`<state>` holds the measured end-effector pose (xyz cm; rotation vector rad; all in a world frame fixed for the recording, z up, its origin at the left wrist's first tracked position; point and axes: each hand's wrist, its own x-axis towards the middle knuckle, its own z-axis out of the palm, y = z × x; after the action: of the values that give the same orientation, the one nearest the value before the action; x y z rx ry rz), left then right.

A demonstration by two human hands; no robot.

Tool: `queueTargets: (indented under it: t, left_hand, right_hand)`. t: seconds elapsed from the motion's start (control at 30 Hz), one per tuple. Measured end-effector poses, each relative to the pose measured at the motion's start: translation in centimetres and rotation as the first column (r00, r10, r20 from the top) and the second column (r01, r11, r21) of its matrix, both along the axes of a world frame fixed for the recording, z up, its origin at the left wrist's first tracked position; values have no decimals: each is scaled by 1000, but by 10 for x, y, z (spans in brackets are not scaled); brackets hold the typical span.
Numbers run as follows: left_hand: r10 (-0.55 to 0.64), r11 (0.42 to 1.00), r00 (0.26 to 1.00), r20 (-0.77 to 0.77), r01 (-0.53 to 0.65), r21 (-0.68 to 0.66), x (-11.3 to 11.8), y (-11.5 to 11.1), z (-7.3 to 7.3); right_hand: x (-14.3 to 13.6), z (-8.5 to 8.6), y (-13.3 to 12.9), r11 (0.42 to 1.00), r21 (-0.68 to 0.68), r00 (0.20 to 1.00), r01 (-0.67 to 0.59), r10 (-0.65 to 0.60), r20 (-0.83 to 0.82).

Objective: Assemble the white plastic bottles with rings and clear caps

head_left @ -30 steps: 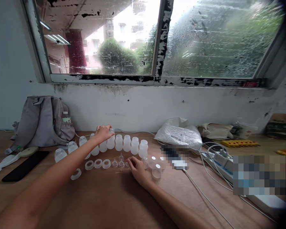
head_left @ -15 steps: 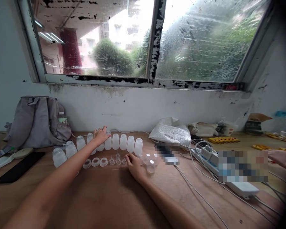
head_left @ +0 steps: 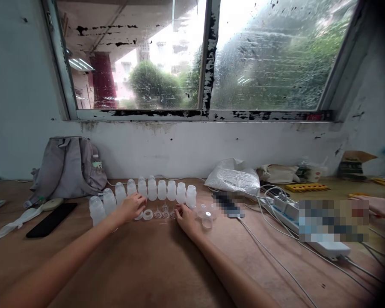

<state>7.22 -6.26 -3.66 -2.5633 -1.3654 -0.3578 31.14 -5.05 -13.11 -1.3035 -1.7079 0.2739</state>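
My left hand [head_left: 133, 207] hovers low over the white screw rings [head_left: 147, 214], fingers bent and apart, seemingly empty; it hides part of the rings. My right hand [head_left: 185, 219] rests on the table with fingers curled together beside the clear silicone nipples [head_left: 165, 211]; whatever its fingertips hold is hidden. Behind both hands, frosted baby bottles [head_left: 171, 191] stand in a curved row. Those toward the left, such as one bottle [head_left: 152, 188], carry clear tops; several at the right do not. Clear domed caps [head_left: 207, 220] lie right of my right hand.
A phone [head_left: 228, 205] on a cable and a white power strip [head_left: 327, 247] lie to the right. A silver bag [head_left: 232, 177] sits by the wall. At left are a grey backpack [head_left: 69, 171] and a black phone [head_left: 51, 220]. Another person's hand [head_left: 377, 206] shows far right.
My left hand has come away from a bottle top at the back and down toward the rings. My right hand stays by the nipples. The view has turned slightly left.
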Motion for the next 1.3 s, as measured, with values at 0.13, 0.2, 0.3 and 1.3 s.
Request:
queueTargets:
  t: [0.13,0.2,0.3,1.3]
  left_hand:
    - [1,1000,1000,30,-1,-10,-2,-18,-32]
    - [70,997,995,70,-72,23,2,-19,-46]
    - [179,982,973,146,-187,41,12,-13,-64]
    - [-114,972,860,498,199,-122,54,-41,-75]
  right_hand:
    - [1,-5,1,999,-33,996,-36,39,76]
    - [2,-2,-3,999,-10,997,-50,50,65]
    - [3,7,-14,991,50,990,-122,117,83]
    - [-12,-2,-28,969,44,951,-241,227,209]
